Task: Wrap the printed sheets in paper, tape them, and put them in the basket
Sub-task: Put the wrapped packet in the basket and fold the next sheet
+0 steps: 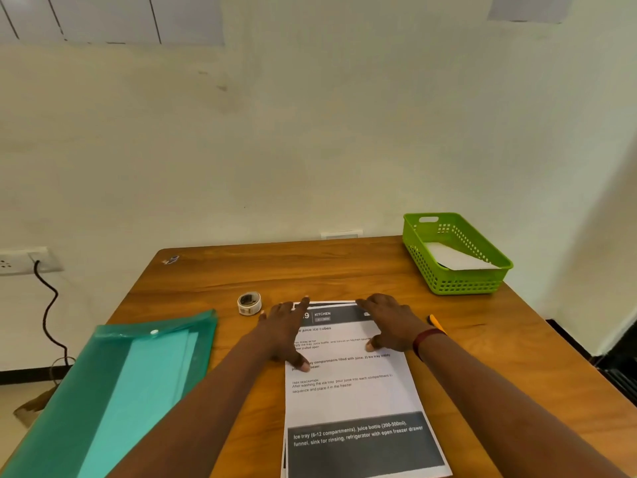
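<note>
Left hand and right hand — both open, flat — press the printed sheets; one basket far right, bare worktop between.

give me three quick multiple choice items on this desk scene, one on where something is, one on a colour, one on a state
1. Where is the tape roll?
A. inside the basket
B. on the table, left of the printed sheets
C. on the folder

2. What colour is the basket?
A. green
B. red
C. black

3. What are the hands doing?
A. lifting the basket
B. resting flat on the sheets
C. holding the tape

Key: 1 B, it stands on bare wood beside the left hand. 2 A, its mesh walls are bright green. 3 B, left hand and right hand press open-palmed on the top page.
</note>
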